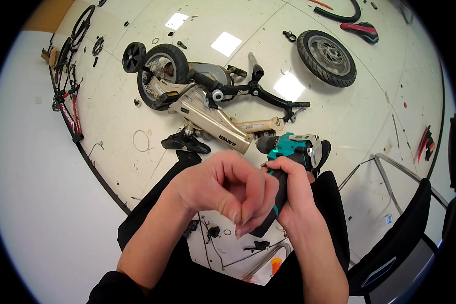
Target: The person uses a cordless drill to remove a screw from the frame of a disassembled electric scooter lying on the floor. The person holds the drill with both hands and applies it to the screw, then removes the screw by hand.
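Observation:
A teal and black cordless drill [289, 145] is upright in my right hand [300, 197], whose fingers wrap its handle. Its chuck faces left, over the floor. My left hand [228, 187] is closed beside the drill's handle, fingers curled and thumb pressed to the fingertips; whatever they may pinch is hidden. Just beyond both hands a gold child's bicycle [207, 119] lies on its side, partly taken apart. Its rear wheel [159, 68] and a small training wheel [134, 57] point away to the left. The bicycle's black saddle [185, 143] is close to my left knee.
A loose wheel [307, 53] and a red and black saddle [359, 31] lie at the far right. Black and red bicycle parts [68, 109] run along the left wall. A chair [395, 253] stands at right. Brake parts [214, 232] and cables lie between my legs.

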A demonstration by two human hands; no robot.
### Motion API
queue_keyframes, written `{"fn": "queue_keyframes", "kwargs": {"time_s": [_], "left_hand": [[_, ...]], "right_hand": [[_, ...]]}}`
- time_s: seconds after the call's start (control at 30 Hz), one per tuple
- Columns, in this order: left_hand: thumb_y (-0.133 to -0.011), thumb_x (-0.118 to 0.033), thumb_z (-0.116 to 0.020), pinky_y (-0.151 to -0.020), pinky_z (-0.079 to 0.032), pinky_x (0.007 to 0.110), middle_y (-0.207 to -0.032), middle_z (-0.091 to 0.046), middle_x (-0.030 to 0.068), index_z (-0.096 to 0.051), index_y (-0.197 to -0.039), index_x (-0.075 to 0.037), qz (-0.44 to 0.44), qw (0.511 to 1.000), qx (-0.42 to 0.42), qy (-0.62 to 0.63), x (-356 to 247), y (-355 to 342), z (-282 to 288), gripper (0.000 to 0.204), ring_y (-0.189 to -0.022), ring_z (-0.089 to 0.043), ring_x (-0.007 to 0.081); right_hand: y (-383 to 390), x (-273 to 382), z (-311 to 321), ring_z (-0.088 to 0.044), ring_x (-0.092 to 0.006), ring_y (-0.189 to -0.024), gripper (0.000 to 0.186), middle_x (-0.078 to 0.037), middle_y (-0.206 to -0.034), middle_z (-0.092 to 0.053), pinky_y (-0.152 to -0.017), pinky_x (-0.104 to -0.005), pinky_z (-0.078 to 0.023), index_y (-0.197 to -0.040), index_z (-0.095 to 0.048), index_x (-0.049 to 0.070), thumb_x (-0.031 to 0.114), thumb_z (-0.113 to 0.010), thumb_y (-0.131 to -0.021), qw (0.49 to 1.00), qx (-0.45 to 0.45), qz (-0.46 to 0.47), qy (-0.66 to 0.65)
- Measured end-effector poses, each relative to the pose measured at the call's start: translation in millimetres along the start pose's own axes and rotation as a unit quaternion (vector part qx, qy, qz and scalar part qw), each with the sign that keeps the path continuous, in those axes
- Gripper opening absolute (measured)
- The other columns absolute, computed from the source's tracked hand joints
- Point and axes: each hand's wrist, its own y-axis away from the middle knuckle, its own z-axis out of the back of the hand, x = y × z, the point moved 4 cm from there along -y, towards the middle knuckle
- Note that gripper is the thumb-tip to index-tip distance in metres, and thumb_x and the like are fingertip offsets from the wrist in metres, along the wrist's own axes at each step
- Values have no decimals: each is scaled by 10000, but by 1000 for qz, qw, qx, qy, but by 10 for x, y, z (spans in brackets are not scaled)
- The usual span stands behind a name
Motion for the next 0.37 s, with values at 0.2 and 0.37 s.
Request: {"fn": "queue_keyframes", "kwargs": {"time_s": [0.2, 0.37], "left_hand": [[-993, -330, -458, -547, -442, 277, -679, -463, 39, -515, -815, -26, -39, 931, -290, -220, -103, 18, 215, 357, -637, -539, 167], [-1003, -492, -333, -593, -445, 294, -713, -532, 49, -538, -958, -18, -46, 913, -374, -160, -112, 49, 315, 518, -658, -556, 163]], "right_hand": [[-504, -89, 306, -635, -236, -706, 162, -90, -729, -558, -616, -347, -529, -866, -514, 1, 93, -595, -759, 997, 34, 33, 64], [-992, -318, 925, -683, -384, -820, 363, -233, -891, -695, -790, -478, -522, -1012, -623, -96, 169, -571, -771, 721, -322, 216, 575]]}}
